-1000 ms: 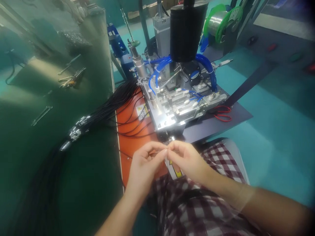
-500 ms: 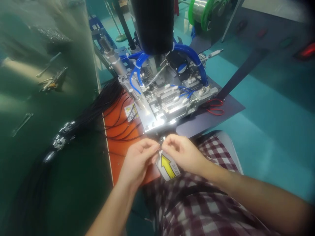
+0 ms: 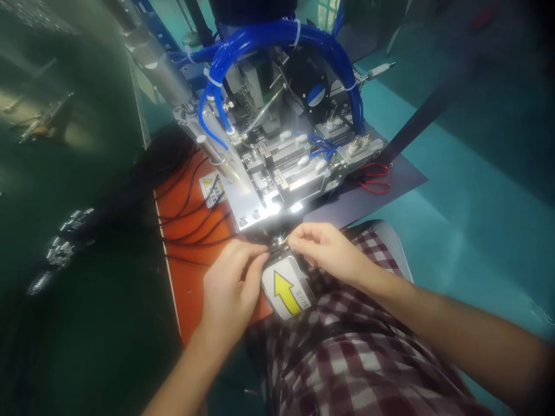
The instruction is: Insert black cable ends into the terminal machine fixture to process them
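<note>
In the centre of the frame, just below a brightly lit metal machine (image 3: 299,167), sits a small fixture (image 3: 278,245). At its right, the right hand (image 3: 323,245) pinches what seem to be thin wires (image 3: 284,236), too small to be sure. At its left, the left hand's (image 3: 232,277) thumb and fingertip press together, anything between them hidden. Good work here calls for light, steady fingertips and strands kept straight, unsplayed.

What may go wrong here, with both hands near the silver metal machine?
The right hand seems to pinch thin, light-coloured strands, which might slip or bend. It and the left hand are close to the machine; if parts move, pinching is possible. The thin black cables crossing the flat orange board might catch the left hand.
</note>
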A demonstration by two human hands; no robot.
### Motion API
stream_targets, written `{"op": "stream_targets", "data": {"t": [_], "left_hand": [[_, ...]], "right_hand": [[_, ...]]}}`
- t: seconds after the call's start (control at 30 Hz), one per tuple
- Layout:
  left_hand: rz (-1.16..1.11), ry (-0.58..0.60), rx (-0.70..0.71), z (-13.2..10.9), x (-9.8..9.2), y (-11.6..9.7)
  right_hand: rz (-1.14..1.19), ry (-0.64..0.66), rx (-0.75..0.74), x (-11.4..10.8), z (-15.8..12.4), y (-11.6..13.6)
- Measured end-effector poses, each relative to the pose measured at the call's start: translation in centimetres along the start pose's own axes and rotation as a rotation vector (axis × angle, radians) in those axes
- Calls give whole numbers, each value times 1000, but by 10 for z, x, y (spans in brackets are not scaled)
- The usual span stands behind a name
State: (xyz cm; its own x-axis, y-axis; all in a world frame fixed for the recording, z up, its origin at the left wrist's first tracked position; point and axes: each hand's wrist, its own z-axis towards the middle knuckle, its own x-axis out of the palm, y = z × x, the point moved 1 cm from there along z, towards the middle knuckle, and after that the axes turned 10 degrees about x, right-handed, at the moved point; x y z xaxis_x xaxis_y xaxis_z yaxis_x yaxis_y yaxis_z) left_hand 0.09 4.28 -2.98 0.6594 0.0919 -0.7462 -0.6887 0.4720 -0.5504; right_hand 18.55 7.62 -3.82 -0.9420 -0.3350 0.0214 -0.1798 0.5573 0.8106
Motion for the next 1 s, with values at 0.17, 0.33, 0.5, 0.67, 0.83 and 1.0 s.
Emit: {"op": "stream_targets", "data": {"t": [0.17,0.33,0.5,0.67,0.83,1.0], "left_hand": [[119,-9,82,0,6,5],[94,-11,39,0,8,5],[176,15,85,-3,6,5],[118,81,127,-11,4,8],[204,124,194,-10,3,10],[220,131,229,-8,3,11]], "right_hand": [[-67,-142,-175,3,13,-16],[-73,-164,-223,3,20,-23],[-50,-121,-198,3,19,-23],[-86,-145,-199,6,17,-26],[-53,-152,-183,7,18,-28],[-127,-172,-246,8,19,-29]]}}
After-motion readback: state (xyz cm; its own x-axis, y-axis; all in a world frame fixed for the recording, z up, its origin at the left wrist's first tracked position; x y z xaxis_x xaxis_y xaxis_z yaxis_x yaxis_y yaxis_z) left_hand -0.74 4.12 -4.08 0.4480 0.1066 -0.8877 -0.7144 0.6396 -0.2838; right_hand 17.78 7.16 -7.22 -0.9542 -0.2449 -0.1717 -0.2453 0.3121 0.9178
